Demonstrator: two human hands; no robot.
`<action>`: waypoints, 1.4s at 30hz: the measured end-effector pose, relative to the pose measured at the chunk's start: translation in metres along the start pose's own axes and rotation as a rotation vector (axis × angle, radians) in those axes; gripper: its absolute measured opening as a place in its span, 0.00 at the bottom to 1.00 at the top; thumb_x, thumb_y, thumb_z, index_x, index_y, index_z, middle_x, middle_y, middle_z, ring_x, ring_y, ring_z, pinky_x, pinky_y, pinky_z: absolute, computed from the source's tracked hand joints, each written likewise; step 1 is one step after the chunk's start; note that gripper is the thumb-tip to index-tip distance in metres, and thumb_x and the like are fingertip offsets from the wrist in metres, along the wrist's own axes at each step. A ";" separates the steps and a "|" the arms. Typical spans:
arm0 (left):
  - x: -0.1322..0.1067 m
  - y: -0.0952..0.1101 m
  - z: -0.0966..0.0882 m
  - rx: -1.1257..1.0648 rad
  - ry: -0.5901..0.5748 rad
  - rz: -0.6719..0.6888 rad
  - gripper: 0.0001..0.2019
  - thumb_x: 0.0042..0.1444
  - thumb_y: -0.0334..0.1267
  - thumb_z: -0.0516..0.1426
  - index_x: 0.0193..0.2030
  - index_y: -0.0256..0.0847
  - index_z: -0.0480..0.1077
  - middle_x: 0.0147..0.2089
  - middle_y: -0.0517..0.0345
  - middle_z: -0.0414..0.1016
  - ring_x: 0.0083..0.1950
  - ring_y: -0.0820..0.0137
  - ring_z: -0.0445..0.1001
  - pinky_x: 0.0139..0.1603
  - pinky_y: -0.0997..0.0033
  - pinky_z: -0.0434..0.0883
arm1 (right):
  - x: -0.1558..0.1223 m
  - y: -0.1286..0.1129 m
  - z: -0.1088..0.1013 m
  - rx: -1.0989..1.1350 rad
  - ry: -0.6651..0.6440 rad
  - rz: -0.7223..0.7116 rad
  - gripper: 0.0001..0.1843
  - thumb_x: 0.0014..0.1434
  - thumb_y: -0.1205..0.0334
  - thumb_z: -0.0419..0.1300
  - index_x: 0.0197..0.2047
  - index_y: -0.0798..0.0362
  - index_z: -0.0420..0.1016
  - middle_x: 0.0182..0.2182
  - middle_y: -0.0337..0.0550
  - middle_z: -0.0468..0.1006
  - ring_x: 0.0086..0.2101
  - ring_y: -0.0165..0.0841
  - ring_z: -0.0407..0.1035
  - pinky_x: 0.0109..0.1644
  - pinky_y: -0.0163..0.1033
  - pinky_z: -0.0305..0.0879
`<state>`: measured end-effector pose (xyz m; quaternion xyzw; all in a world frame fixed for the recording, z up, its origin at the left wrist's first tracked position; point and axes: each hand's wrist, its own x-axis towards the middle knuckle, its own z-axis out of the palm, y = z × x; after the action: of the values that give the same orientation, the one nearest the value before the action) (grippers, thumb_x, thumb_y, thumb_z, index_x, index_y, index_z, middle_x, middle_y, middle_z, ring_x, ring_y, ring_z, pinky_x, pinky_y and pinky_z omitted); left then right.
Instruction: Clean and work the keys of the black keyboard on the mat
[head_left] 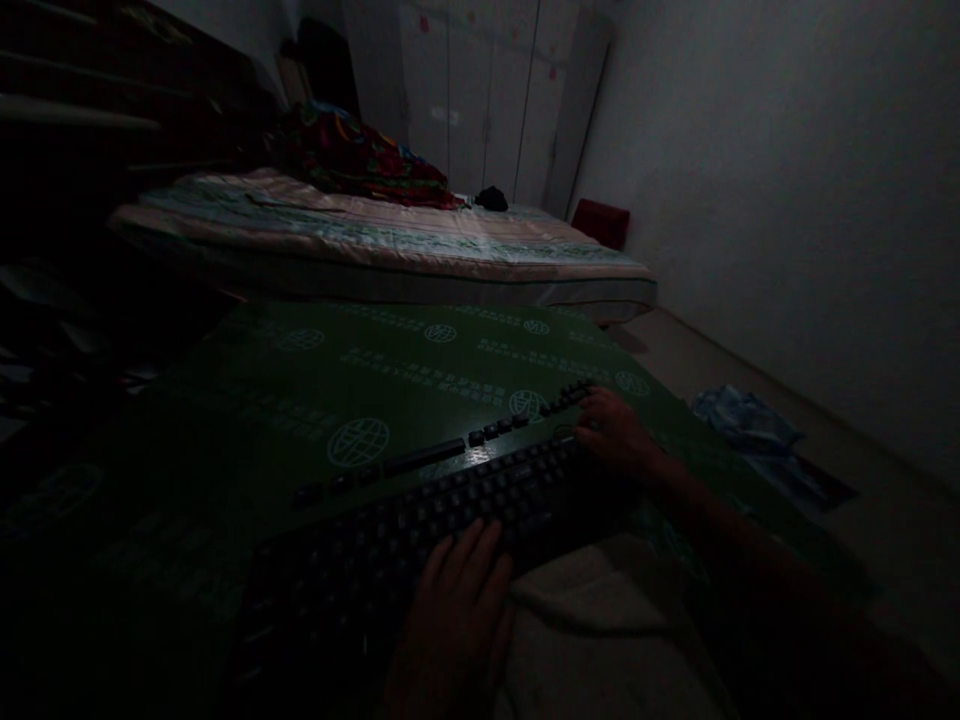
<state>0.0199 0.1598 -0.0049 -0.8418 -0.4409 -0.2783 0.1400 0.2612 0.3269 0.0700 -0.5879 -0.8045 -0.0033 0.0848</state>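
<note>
A black keyboard [450, 500] lies at a slant on a green printed board [285, 390]. My left hand [465, 590] rests over its near edge, fingers stretched out across the keys and holding nothing visible. Beyond the far edge runs a line of loose black keycaps [495, 430], with a long spacebar keycap [425, 457] among them. My right hand [615, 430] is at the right end of that line, its fingertips beside a small cluster of keycaps [574, 390]. Its thumb and forefinger look apart. Dim light hides fine detail at the fingertips.
A beige cloth [607, 620] is in front of the keyboard's near right side. Behind the board stands a bed [487, 245] with a red patterned blanket [367, 160]. Blue clothing [750, 425] lies on the floor at right, near a pale wall [810, 180].
</note>
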 end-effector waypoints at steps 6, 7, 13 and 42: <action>0.003 0.003 -0.001 0.002 -0.031 -0.014 0.13 0.62 0.37 0.49 0.49 0.39 0.71 0.57 0.46 0.71 0.57 0.58 0.69 0.56 0.55 0.65 | -0.088 -0.005 0.030 0.209 0.227 -0.087 0.06 0.52 0.65 0.59 0.28 0.52 0.78 0.43 0.48 0.78 0.55 0.45 0.62 0.58 0.53 0.58; 0.003 0.003 -0.001 0.000 -0.035 -0.012 0.14 0.62 0.36 0.49 0.49 0.39 0.71 0.57 0.46 0.71 0.57 0.58 0.69 0.56 0.55 0.65 | -0.097 -0.007 0.035 0.227 0.272 -0.084 0.06 0.51 0.65 0.59 0.29 0.52 0.78 0.43 0.48 0.77 0.56 0.46 0.61 0.57 0.54 0.59; 0.002 0.004 -0.001 -0.042 -0.024 -0.027 0.14 0.63 0.37 0.48 0.49 0.39 0.71 0.57 0.46 0.70 0.58 0.57 0.68 0.57 0.52 0.64 | -0.108 -0.027 0.051 0.237 0.387 -0.089 0.07 0.53 0.66 0.57 0.30 0.54 0.77 0.44 0.51 0.76 0.56 0.47 0.62 0.55 0.55 0.62; 0.001 0.007 -0.003 -0.054 -0.064 -0.044 0.14 0.62 0.35 0.49 0.50 0.38 0.71 0.59 0.46 0.68 0.60 0.57 0.66 0.58 0.52 0.62 | -0.099 -0.040 0.065 0.065 0.502 -0.027 0.12 0.59 0.64 0.55 0.27 0.54 0.76 0.41 0.52 0.78 0.53 0.47 0.64 0.54 0.53 0.60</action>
<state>0.0250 0.1549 -0.0015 -0.8439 -0.4557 -0.2660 0.0971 0.2439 0.2274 -0.0038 -0.5547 -0.7656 -0.1245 0.3010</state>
